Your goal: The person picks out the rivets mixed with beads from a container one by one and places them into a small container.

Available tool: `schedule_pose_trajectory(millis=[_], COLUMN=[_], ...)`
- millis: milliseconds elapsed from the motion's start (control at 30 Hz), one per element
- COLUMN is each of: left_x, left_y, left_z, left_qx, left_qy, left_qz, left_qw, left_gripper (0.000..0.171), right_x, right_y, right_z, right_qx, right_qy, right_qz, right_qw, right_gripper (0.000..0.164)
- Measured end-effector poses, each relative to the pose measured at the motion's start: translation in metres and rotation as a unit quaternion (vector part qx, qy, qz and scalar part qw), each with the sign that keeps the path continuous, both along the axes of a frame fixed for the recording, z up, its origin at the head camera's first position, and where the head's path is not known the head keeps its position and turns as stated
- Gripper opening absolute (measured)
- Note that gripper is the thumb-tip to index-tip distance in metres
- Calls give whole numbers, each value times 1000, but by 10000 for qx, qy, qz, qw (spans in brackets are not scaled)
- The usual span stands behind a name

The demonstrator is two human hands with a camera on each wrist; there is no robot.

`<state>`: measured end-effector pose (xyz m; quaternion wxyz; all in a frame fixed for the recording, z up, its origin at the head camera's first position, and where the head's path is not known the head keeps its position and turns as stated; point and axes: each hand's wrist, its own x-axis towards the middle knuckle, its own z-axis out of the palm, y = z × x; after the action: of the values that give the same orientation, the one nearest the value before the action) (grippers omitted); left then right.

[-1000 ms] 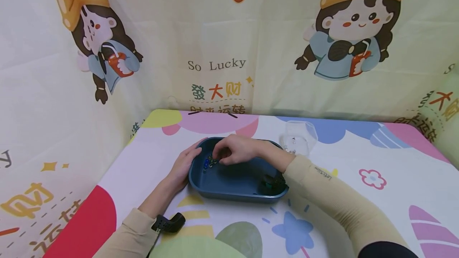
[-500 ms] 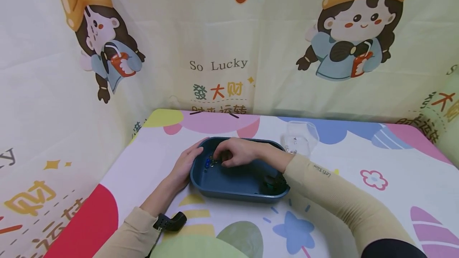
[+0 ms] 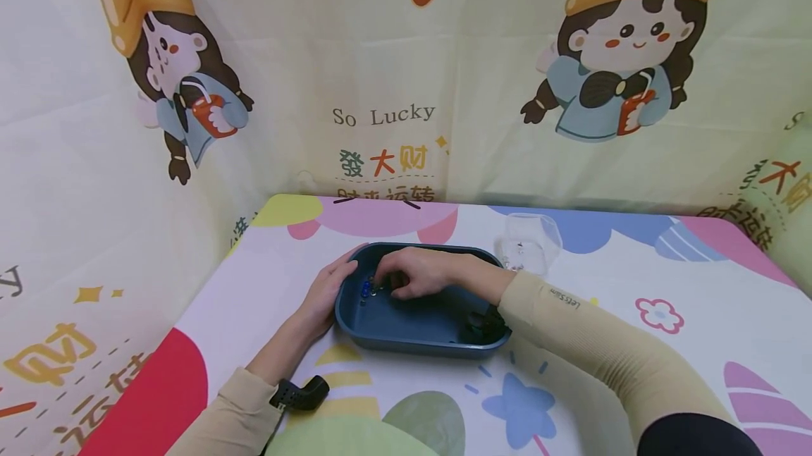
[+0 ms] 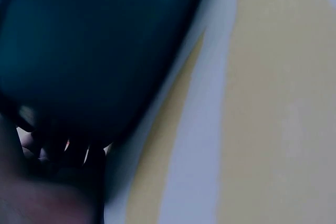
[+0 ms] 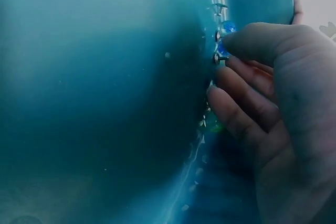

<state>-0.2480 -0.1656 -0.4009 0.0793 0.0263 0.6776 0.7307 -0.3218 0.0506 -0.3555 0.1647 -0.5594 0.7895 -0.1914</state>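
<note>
A dark blue oval tub [image 3: 419, 349] stands on the table. My left hand [image 3: 326, 287] grips its left end, thumb at the rim and fingers along the outside. My right hand [image 3: 419, 273] reaches inside with bent fingers pointing down at the left end. Small blue beads [image 3: 366, 288] lie by its fingertips. In the right wrist view, the thumb overlaps a blue bead [image 5: 222, 48], a green piece [image 5: 214, 125] lies below, and small metal pin-like pieces [image 5: 219, 9] line the tub's corner. I cannot tell whether the right fingers pinch a piece.
Behind the tub, at right, a clear plastic box [image 3: 526, 251] holds several tiny pieces, its lid raised. Black wrist cameras sit at the left cuff [image 3: 301, 394] and under the right wrist [image 3: 485, 325]. A printed cloth [image 3: 482, 89] hangs at the table's far edge.
My right fingers have shifted slightly down within the same spot, and small greenish pieces seen beside them earlier are now mostly hidden. The left hand and tub have stayed in place.
</note>
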Motion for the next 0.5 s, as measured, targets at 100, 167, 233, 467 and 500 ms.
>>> schedule_pose_trajectory(millis=[100, 167, 233, 467, 500], left_x=[0, -1, -1, -2, -1], left_y=[0, -1, -1, 0, 0], left_z=[0, -1, -1, -1, -1], left_qx=[-27, -61, -80, -39, -52], left_qy=[46, 60, 66, 53, 52], left_qz=[-19, -30, -42, -27, -20], left_qw=[10000, 10000, 9999, 10000, 10000], left_gripper=[46, 46, 46, 47, 46], right_x=[0, -1, -1, -1, -1], right_y=[0, 0, 0, 0, 0], right_z=[-1, -1, -2, -2, -2], right_qx=[60, 84, 76, 114, 161], right_qy=[99, 148, 168, 199, 195], right_qz=[99, 174, 254, 463, 467], right_qw=[9999, 9997, 9995, 9987, 9986], right_gripper=[29, 27, 25, 17, 16])
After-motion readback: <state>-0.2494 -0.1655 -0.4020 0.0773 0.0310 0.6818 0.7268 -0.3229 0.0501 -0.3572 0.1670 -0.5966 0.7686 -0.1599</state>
